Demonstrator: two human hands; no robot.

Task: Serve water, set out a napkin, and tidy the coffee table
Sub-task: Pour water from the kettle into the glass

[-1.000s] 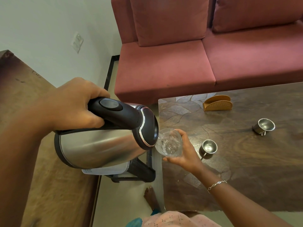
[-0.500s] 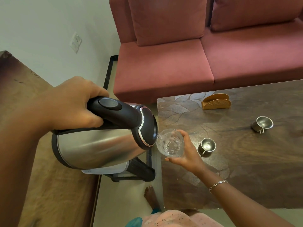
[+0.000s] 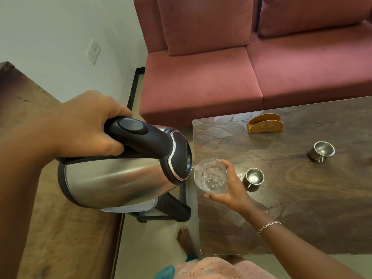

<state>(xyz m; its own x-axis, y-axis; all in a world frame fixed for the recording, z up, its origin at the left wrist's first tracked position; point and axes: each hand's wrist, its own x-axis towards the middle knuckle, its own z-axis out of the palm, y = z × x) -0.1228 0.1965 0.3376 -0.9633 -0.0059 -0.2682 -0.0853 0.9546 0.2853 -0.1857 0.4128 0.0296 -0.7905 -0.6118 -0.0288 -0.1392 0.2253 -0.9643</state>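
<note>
My left hand [image 3: 84, 125] grips the black handle of a steel electric kettle [image 3: 112, 180], which is tipped to the right. Its spout touches the rim of a clear glass [image 3: 210, 176], and water runs into the glass. My right hand [image 3: 231, 188] holds that glass at the left edge of the dark wooden coffee table [image 3: 302, 208]. An empty tan napkin holder [image 3: 264, 123] stands at the table's far left corner. Two small steel cups sit on the table: one [image 3: 253, 177] beside my right hand, another [image 3: 322, 150] farther right.
A pink sofa [image 3: 201, 83] with cushions runs behind the table. A wooden surface [image 3: 60, 228] lies on the left. A small black stand [image 3: 171, 208] sits on the floor under the kettle. My bare foot [image 3: 185, 240] is near the table's near left corner.
The kettle has stayed tipped and water now streams into the glass, which holds more water. Both hands have barely shifted.
</note>
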